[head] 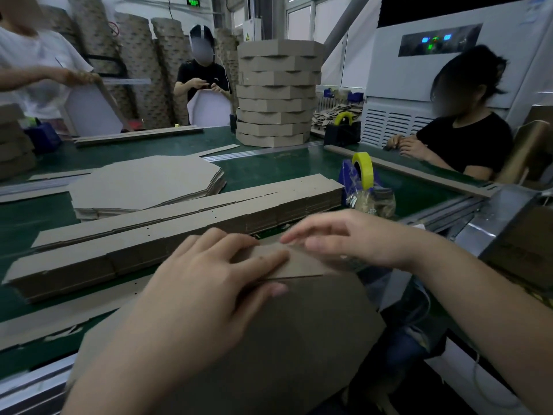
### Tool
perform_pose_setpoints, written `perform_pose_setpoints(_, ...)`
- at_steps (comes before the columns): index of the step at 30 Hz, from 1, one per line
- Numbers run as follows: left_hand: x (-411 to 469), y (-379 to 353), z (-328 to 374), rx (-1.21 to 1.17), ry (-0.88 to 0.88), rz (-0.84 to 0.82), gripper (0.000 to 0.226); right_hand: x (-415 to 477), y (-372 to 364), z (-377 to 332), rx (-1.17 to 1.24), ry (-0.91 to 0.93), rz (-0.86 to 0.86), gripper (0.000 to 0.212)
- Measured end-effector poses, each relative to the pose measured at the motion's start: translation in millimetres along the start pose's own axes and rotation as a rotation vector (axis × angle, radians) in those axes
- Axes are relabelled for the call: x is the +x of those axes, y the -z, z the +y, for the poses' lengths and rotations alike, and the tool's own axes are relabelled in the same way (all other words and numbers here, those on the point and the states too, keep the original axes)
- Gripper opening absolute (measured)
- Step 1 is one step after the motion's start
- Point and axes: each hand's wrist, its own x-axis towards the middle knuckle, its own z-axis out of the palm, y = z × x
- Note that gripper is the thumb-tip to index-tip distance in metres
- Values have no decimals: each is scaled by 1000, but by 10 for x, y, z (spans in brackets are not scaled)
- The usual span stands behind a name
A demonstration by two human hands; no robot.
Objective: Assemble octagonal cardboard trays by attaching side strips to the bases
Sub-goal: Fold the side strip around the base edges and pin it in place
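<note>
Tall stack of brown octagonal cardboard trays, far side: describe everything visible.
The tall stack of brown octagonal cardboard trays is an upright column of finished trays in plain matte brown board, each with low side walls. Layers are turned against one another, so their corners stagger. It stands on the far side of the green table. Nothing but the table touches it.

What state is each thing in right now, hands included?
left hand, open, pressing the side strip
right hand, open, fingertips at the side strip's edge
side strip, lying flat along the base's far edge
base, under both hands, no sides standing
strip stack, flat on the table
spare bases, stacked flat
finished trays, stacked upright
tape roll, on its dispenser
</note>
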Motion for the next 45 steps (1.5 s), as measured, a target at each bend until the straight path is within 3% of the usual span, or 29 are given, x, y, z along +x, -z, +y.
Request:
perform_pose_setpoints(4,-119,37,-128,-104,55,47,46,-121,-116,348,65,-143,127,33)
perform_pose_setpoints(7,-175,52,-142,-142,45,107,45,-215,-221,424,141,-87,116,29)
perform_pose_setpoints(9,-220,58,-154,-202,42,162,45,-302,-197,348,111,-56,116,55)
perform_pose_setpoints(14,-407,53,-194,-377,106,340,41,-415,-51,209,11,3,202,58)
perform_pose_setpoints(20,-417,15,-119,-366,68,188,51,-346,-143,-61,-270,32,158,70)
perform_pose_setpoints(25,-168,1,116,-263,-13,120,42,-137,-369,-138,-334,171,128,64)
perform_pose_setpoints(30,-216,-60,-6,-352,10,133,44,-149,-172,-60,-151,-17,10,35)
perform_pose_setpoints(40,-231,-100,-134,-348,47,205,45,-117,-263,73,-3,93,311,42)
perform_pose_setpoints(45,-254,-87,-149,-310,61,184,44,-68,-441,129,-60,167,400,28)
